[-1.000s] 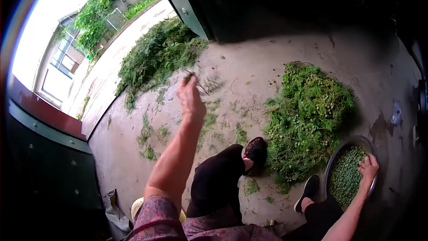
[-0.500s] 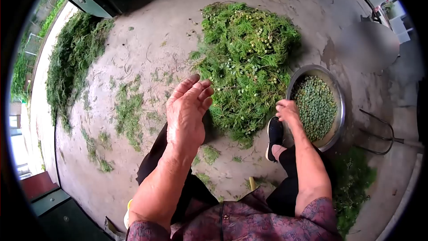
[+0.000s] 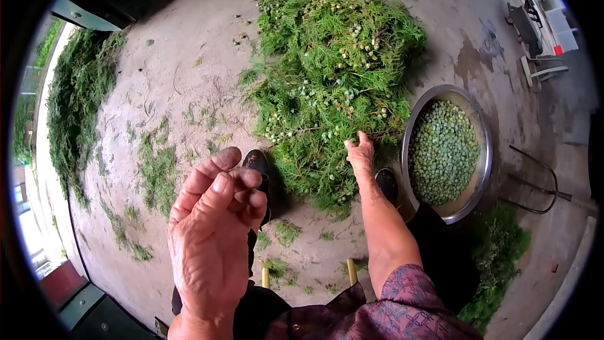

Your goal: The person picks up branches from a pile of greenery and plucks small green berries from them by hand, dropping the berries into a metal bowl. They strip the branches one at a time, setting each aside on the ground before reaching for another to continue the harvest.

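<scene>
My left hand (image 3: 211, 233) is raised close to the camera, palm up with curled fingers; nothing shows clearly between them. Further away, my right hand (image 3: 360, 153) reaches over the lower right part of a big heap of green branches (image 3: 340, 82), its fingers apart. Pale green seed cones dot the branches. To the right of that hand stands a round metal basin (image 3: 483, 179), holding a thick layer of small green cones (image 3: 442, 151).
Darker cut branches (image 3: 78, 107) lie along the left side, with scattered sprigs (image 3: 157, 173) on the concrete floor. More greenery (image 3: 497, 258) lies below the basin. A metal fork-like tool (image 3: 553, 192) is at the right. Both shoes (image 3: 256, 162) stand by the heap.
My right hand has moved left from the basin's rim to the heap, and its fingers have spread. My left hand has come lower and nearer the camera. The view has shifted.
</scene>
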A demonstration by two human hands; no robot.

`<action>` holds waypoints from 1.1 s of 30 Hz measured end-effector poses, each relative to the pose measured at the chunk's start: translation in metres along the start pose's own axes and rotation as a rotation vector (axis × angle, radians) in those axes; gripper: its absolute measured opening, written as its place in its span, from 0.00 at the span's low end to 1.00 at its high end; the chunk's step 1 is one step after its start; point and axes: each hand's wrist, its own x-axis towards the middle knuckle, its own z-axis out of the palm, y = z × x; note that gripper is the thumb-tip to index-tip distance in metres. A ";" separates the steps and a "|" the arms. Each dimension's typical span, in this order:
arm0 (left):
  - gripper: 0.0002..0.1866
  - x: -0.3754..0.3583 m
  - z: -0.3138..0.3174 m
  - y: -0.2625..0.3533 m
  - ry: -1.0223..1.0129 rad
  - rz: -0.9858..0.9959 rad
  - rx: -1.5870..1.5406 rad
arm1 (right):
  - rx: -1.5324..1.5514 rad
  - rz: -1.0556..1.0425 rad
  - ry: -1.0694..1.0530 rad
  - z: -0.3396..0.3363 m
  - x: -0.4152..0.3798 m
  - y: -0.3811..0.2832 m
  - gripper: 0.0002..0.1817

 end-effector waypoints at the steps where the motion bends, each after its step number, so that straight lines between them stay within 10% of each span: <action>1: 0.13 0.000 0.001 -0.002 -0.019 -0.014 0.010 | -0.009 0.004 -0.011 0.006 -0.001 -0.005 0.23; 13: 0.13 -0.002 0.013 -0.013 -0.043 -0.050 0.028 | 0.011 -0.573 -0.195 -0.003 -0.096 -0.041 0.13; 21: 0.12 0.000 0.018 -0.015 -0.019 -0.046 0.022 | -0.394 -0.409 0.221 -0.051 -0.038 -0.026 0.19; 27: 0.12 0.002 0.021 -0.013 0.018 -0.061 0.008 | -0.878 -0.448 0.001 -0.054 0.005 -0.005 0.18; 33: 0.13 0.001 0.018 -0.005 -0.040 -0.029 0.006 | -0.450 -0.567 -0.056 -0.079 0.003 -0.025 0.09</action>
